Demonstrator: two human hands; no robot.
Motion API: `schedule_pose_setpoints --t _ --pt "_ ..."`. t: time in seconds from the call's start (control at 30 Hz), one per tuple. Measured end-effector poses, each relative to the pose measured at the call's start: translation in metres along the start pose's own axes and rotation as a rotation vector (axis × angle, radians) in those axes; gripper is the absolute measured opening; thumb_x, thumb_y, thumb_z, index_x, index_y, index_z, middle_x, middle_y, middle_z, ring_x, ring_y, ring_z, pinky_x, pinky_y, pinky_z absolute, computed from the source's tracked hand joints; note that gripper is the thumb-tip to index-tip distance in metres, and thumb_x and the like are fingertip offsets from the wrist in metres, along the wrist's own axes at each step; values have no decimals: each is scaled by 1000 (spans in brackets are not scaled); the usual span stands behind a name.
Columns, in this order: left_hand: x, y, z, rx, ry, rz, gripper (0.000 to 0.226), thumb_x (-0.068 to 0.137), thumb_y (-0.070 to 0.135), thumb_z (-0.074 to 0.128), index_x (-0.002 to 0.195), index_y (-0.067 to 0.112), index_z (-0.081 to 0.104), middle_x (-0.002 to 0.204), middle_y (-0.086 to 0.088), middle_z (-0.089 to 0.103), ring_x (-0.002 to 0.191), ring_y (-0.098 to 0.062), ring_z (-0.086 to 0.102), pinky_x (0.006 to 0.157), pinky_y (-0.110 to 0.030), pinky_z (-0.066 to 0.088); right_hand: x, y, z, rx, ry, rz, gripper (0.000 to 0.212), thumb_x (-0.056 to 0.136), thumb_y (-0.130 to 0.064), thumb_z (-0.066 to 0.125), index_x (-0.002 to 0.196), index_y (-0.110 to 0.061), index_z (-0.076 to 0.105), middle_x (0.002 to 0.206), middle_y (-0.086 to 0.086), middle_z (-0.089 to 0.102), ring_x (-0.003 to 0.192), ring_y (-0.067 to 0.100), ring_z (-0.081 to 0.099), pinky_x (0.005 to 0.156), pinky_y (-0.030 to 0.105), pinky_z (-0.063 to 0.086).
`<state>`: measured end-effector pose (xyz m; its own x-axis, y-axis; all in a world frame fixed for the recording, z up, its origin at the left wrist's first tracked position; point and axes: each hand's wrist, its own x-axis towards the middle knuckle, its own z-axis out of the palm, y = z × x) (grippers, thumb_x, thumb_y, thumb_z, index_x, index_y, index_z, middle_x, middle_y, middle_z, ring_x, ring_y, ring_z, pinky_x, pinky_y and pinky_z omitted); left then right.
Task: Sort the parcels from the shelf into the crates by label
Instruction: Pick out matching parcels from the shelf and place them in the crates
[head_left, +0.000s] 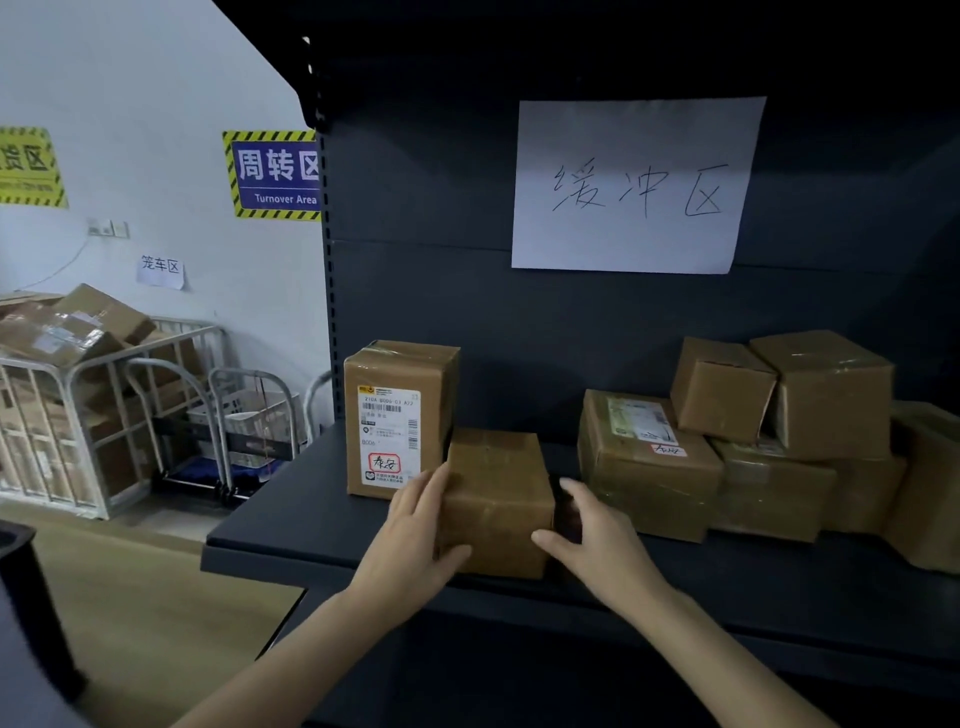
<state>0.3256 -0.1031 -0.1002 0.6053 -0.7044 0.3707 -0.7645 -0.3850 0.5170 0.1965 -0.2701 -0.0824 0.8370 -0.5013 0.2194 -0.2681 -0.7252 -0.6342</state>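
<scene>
A small brown parcel (496, 499) lies near the front of the dark shelf (291, 525); no label shows on its visible faces. My left hand (415, 535) presses flat against its left side, and my right hand (587, 535) cups its right side. Just behind it to the left, a tall parcel (395, 415) stands upright with a white shipping label and a red-boxed handwritten mark. To the right sits a pile of several more parcels (753, 441), one showing a label with a red mark. No crates are visible.
A handwritten paper sign (634, 184) hangs on the shelf's back panel. At the left, a metal cage cart (78, 415) holds cardboard boxes, with trolleys (244, 426) beside it. Wall signs include a blue "Turnover Area" sign (275, 174). A dark object (21, 597) stands at the lower left.
</scene>
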Motion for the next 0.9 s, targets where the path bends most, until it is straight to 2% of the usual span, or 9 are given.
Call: schedule_pose_setpoints --t 0.07,0.17,0.3,0.43,0.57,0.63,0.77,0.83,0.9 --pt "-1 -7 1 6 -68 -63 82 83 34 65 147 26 14 148 7 24 139 -13 18 111 -28 25 3 -5 -7 -49 7 -48 74 86 -37 62 146 -24 21 144 0 39 131 15 39 105 28 34" --pt "-2 -7 5 -10 -118 -71 75 83 34 64 143 30 20 144 8 35 135 -13 26 107 -26 28 6 -9 -7 -121 -3 -116 65 88 -33 60 143 -24 27 143 -3 40 129 13 40 106 28 36" --pt "1 -3 9 -57 -96 -47 74 84 33 62 142 36 17 139 10 41 131 -13 35 104 -27 33 5 -2 -1 -108 39 -115 57 89 -32 60 138 -20 34 136 -3 48 123 11 46 102 25 38" --pt "6 7 9 -51 -67 -22 77 88 34 58 148 29 9 143 8 32 127 -12 41 98 -23 37 0 7 -3 -9 74 -85 54 89 -29 60 137 -19 36 127 -4 53 115 6 48 93 16 36" --pt "11 24 6 16 -8 54 71 93 35 51 148 26 7 147 5 24 129 -14 38 100 -23 38 -1 17 -1 15 89 -52 55 88 -31 60 136 -16 38 125 -3 55 115 8 51 96 18 39" --pt "14 33 3 58 35 112 65 94 32 48 148 26 12 147 4 24 133 -15 32 103 -23 33 -1 20 2 19 88 -33 52 88 -33 59 133 -16 41 122 -3 56 112 9 53 95 21 41" --pt "20 47 4 157 117 247 54 93 20 50 143 22 32 142 -1 36 133 -20 33 108 -26 29 -4 24 14 -33 43 -17 30 90 -30 58 116 -17 54 109 0 63 101 12 59 80 20 44" --pt "22 51 8 178 116 284 50 91 15 52 139 19 41 140 -5 41 131 -23 37 109 -30 30 -4 27 18 -50 35 -15 24 89 -28 59 110 -15 57 107 2 65 101 16 61 80 24 47" --pt "23 51 11 180 103 287 48 92 14 50 139 18 41 142 -4 39 134 -22 34 111 -31 29 -2 27 15 -37 42 -25 25 90 -27 58 112 -16 57 109 1 64 103 16 60 80 22 44"
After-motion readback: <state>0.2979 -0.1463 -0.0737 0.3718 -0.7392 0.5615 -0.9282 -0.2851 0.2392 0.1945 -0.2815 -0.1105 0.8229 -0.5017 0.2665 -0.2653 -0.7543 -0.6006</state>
